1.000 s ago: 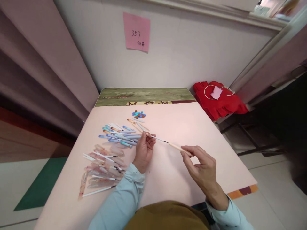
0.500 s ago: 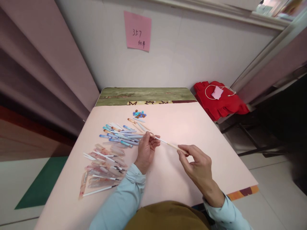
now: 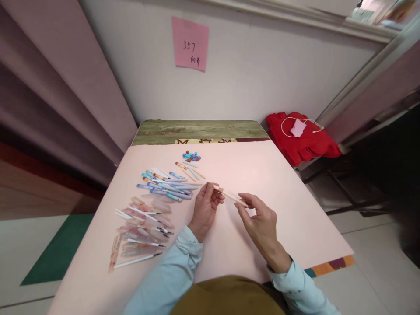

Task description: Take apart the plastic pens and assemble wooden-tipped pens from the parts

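Note:
A cream pen barrel [image 3: 232, 198] slants between my two hands above the table. My left hand [image 3: 204, 212] pinches the pen's front end, where a short printed section shows at the fingertips. On the other side my right hand [image 3: 261, 222] grips the barrel's tail between thumb and fingers. To the left of my left hand lies a pile of blue and cream pen barrels [image 3: 172, 186]. Closer to me are clear pinkish pen front sections with white refills [image 3: 141, 240] among them.
Small blue and brown caps [image 3: 192, 156] lie in a heap toward the back, with a few loose barrels [image 3: 193, 173] just in front. Pale paper covers the table [image 3: 295, 227]. A red cloth [image 3: 295, 146] with a white cable sits beyond its right edge. A pink note [image 3: 190, 43] hangs on the wall.
My right hand has moved left, toward my left hand. The white refill that showed between the hands is now covered by the cream barrel, which meets the front section.

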The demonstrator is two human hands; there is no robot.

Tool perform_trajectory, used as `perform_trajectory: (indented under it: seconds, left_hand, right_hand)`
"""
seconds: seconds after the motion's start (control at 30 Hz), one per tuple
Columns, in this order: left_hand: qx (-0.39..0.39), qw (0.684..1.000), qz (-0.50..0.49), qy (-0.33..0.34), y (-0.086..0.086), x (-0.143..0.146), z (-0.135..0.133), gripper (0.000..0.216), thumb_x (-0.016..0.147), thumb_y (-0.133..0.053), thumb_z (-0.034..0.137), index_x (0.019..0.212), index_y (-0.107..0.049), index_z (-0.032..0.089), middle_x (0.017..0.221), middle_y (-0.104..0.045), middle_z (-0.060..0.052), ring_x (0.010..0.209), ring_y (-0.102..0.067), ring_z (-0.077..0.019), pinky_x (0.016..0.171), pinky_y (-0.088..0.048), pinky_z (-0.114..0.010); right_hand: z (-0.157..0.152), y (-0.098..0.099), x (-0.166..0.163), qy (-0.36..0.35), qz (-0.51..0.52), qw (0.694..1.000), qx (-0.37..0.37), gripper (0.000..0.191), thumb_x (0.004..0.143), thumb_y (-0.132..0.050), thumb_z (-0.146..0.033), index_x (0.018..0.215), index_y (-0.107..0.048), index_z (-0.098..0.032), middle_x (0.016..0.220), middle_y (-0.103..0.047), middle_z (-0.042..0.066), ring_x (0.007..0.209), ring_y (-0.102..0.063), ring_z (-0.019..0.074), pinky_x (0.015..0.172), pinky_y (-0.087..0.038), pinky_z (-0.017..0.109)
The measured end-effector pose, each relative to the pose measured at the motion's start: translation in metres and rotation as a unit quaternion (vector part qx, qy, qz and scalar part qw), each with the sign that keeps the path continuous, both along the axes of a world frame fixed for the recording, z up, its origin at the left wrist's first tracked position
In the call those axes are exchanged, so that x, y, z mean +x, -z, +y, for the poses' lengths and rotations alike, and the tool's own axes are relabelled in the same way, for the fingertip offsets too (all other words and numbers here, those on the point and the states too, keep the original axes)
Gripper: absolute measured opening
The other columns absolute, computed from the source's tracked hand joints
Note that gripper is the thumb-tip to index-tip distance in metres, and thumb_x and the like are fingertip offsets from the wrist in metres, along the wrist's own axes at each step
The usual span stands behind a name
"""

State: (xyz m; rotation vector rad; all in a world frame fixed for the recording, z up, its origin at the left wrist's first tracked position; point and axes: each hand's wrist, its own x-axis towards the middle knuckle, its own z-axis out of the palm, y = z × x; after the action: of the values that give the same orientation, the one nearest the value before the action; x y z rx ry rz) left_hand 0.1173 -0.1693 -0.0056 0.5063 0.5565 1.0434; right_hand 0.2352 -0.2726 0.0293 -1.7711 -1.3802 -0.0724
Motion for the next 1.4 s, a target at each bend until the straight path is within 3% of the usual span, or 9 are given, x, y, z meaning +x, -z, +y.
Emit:
perform_trajectory:
  seconds: [0.33, 0.63, 0.93, 1.13, 1.4]
  left_hand:
    - [0.014, 1.0, 0.008, 0.017, -0.002, -0.002, 0.002, 0.024, 0.076, -0.077, 0.031, 0.085, -0.064, 0.014, 0.077, -0.069, -0.001, 0.058, -0.063, -0.0082, 0.054, -0.05, -0.019]
    - [0.004, 1.0, 0.014, -0.014, -0.005, -0.006, 0.007, 0.028, 0.075, -0.077, 0.032, 0.088, -0.06, 0.015, 0.08, -0.071, -0.003, 0.054, -0.064, -0.0089, 0.051, -0.051, -0.019]
    - [-0.025, 0.994, -0.028, -0.103, -0.005, -0.015, 0.018, 0.025, 0.073, -0.079, 0.023, 0.086, -0.061, 0.015, 0.082, -0.07, 0.0, 0.058, -0.062, -0.0048, 0.055, -0.052, -0.014]
    - [-0.026, 0.996, -0.02, -0.081, -0.003, -0.014, 0.019, 0.025, 0.075, -0.078, 0.026, 0.087, -0.06, 0.015, 0.089, -0.073, -0.006, 0.059, -0.064, -0.007, 0.057, -0.054, -0.017]
    - [-0.016, 0.996, 0.025, -0.079, 0.002, -0.013, 0.019, 0.026, 0.073, -0.08, 0.024, 0.092, -0.067, 0.012, 0.089, -0.073, -0.006, 0.061, -0.064, -0.0055, 0.057, -0.054, -0.014]
  right_hand:
    - [0.006, -0.002, 0.006, 0.009, 0.011, 1.0, 0.017, 0.01, 0.088, -0.061, -0.03, 0.092, -0.067, -0.022, 0.083, -0.072, 0.001, 0.066, -0.066, 0.0144, 0.058, -0.051, 0.025]
    - [0.023, 0.0, 0.003, -0.023, 0.051, 0.998, 0.009, 0.008, 0.086, -0.064, -0.029, 0.088, -0.068, -0.022, 0.081, -0.072, 0.0, 0.066, -0.064, 0.0141, 0.061, -0.049, 0.024]
    - [0.061, 0.019, -0.017, -0.074, 0.125, 0.989, -0.024, 0.02, 0.09, -0.058, -0.035, 0.084, -0.07, -0.02, 0.076, -0.07, 0.0, 0.062, -0.059, 0.012, 0.062, -0.045, 0.023]
    - [0.063, 0.033, -0.016, -0.061, 0.141, 0.987, -0.055, 0.04, 0.095, -0.049, -0.046, 0.076, -0.071, -0.019, 0.064, -0.066, 0.0, 0.056, -0.056, 0.0114, 0.055, -0.038, 0.021]
    - [0.064, 0.035, -0.014, -0.066, 0.171, 0.98, -0.081, 0.041, 0.095, -0.048, -0.048, 0.079, -0.074, -0.021, 0.069, -0.069, 0.001, 0.06, -0.059, 0.0128, 0.056, -0.038, 0.021]
